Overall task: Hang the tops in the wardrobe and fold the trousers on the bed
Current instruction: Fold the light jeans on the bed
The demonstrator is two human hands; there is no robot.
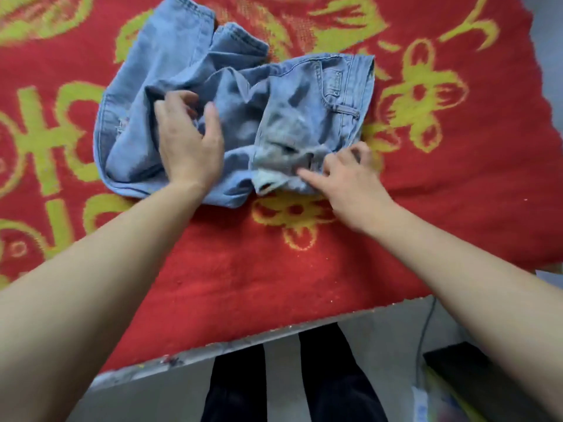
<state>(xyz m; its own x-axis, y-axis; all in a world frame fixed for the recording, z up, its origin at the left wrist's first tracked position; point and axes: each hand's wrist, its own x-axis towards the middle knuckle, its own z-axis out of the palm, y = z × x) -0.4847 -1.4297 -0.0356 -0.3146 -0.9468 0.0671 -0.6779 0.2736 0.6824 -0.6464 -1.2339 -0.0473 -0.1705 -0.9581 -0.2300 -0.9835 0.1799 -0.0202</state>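
Bright, even light leaves faint shadows in the folds of the jeans [170,56] between the grips. The left hand [189,141] and right hand [347,184] blur slightly; the edge of the bed [243,269] bows.

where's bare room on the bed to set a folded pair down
Widest free patch: blanket between the jeans and the near bed edge. Also bare right of the waistband. Crowded mid-bed, where the left hand and right hand are on the bunched jeans.

light blue denim jeans [274,102] lie crumpled and loosely bunched on the bed's red blanket [274,269], toward 12 o'clock in view. the waistband [364,83] faces 3 o'clock; both leg hems [240,33] are folded back toward 12 o'clock.
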